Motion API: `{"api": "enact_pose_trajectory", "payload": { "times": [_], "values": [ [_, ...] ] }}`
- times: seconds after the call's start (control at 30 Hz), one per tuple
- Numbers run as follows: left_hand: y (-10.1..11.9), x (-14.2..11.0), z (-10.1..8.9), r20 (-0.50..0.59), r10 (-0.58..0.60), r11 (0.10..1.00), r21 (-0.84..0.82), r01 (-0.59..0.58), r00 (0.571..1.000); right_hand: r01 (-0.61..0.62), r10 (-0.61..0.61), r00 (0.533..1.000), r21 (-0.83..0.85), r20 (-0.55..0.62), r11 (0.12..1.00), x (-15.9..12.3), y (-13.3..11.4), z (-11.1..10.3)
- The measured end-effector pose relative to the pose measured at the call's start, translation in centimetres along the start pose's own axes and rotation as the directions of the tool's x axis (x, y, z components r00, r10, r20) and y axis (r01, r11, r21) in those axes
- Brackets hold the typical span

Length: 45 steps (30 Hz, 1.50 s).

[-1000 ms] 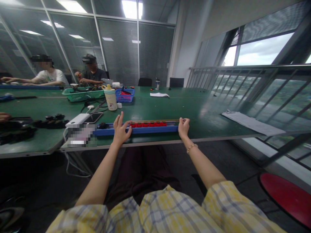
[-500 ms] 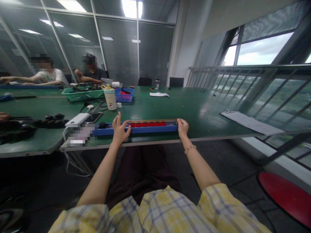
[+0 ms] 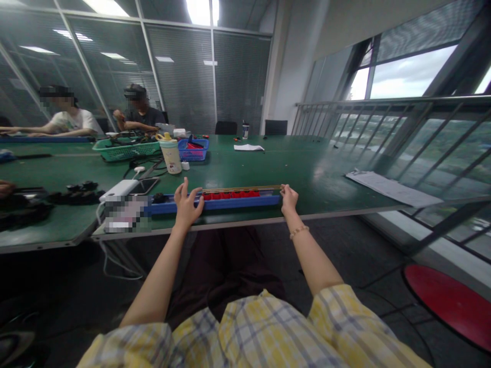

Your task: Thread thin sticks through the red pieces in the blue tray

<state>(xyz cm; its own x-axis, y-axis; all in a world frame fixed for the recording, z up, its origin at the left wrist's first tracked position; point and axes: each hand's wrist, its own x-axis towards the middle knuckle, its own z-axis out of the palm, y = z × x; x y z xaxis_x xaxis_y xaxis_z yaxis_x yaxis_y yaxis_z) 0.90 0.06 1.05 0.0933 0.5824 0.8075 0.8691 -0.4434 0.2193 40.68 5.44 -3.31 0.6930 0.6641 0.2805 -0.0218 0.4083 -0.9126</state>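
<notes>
A long blue trough [image 3: 238, 202] lies along the table's near edge, with several red blocks [image 3: 230, 194] in a row inside it. Thin yellow-orange strands [image 3: 245, 188] run above the blocks toward the right end. My left hand [image 3: 187, 207] straddles the trough left of the blocks, thumb at the near wall and index finger at the far side, the other fingers raised. At the right end, my right hand [image 3: 289, 199] pinches the strands between thumb and fingers. A small black part [image 3: 159, 198] sits in the trough's left end.
Left of the trough are a blurred-out flat item [image 3: 126, 214], a white power bank [image 3: 119, 190] and a phone [image 3: 144, 186]. Behind stand a cream bottle [image 3: 171, 156], a green basket [image 3: 126, 151] and a blue basket [image 3: 194, 151]. A clipboard [image 3: 391, 188] lies right. Two people sit across.
My right hand has lifted slightly, and the strands' right end now rises above the trough. My left hand keeps its place on the trough. The whole view has shifted a little.
</notes>
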Motion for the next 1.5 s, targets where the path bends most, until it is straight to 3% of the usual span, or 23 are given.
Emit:
{"api": "enact_pose_trajectory", "payload": {
  "times": [0.1,0.2,0.5,0.9,1.13,1.37,1.5],
  "values": [
    [0.0,0.0,0.0,0.009,-0.011,1.000,-0.026,0.012,1.000,-0.091,0.099,0.992,0.098,-0.077,0.991,0.3,0.0,0.1],
    [0.1,0.0,-0.1,0.018,-0.026,0.999,-0.031,0.026,1.000,-0.102,0.113,0.987,0.097,-0.117,0.990,0.6,-0.1,-0.1],
    [0.1,0.0,0.0,0.023,-0.029,0.999,-0.023,0.030,0.999,-0.070,0.041,0.948,-0.080,-0.315,0.994,0.4,-0.6,-1.2],
    [-0.1,0.0,0.2,0.023,-0.039,0.999,0.020,0.038,0.999,-0.063,-0.054,0.930,-0.303,-0.362,0.951,-0.1,-0.6,-1.4],
    [-0.2,-0.1,0.3,0.004,-0.047,0.999,0.020,0.047,0.999,0.019,-0.138,0.968,-0.486,-0.210,0.874,-0.3,0.0,-1.0],
    [-0.3,-0.2,0.3,-0.001,-0.025,0.999,0.036,0.025,1.000,0.067,-0.153,0.981,-0.527,-0.121,0.847,-0.9,-0.1,-0.8],
    [-0.5,-0.4,0.4,-0.007,-0.031,0.999,0.025,0.031,1.000,0.143,-0.165,0.986,-0.538,0.007,0.831,-1.4,-0.5,-1.5]
  ]
}}
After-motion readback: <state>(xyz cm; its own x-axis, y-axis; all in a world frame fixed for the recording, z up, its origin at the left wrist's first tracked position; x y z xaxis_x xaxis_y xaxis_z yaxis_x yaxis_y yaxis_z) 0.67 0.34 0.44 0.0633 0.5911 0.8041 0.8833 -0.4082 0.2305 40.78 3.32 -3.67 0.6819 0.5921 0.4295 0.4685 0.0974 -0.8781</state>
